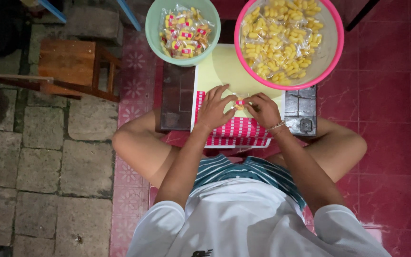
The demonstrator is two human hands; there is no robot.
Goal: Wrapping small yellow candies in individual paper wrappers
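Packet point(239, 102) pinched between both hands' grips.

The single camera sat on my head and looked almost straight down, so the top of the frame lay ahead of me. My shirt point(243, 219) and knees filled the lower part at close range. My left hand point(214, 108) and right hand point(263, 110) sat near centre, and two bowls were cut by the upper edge.
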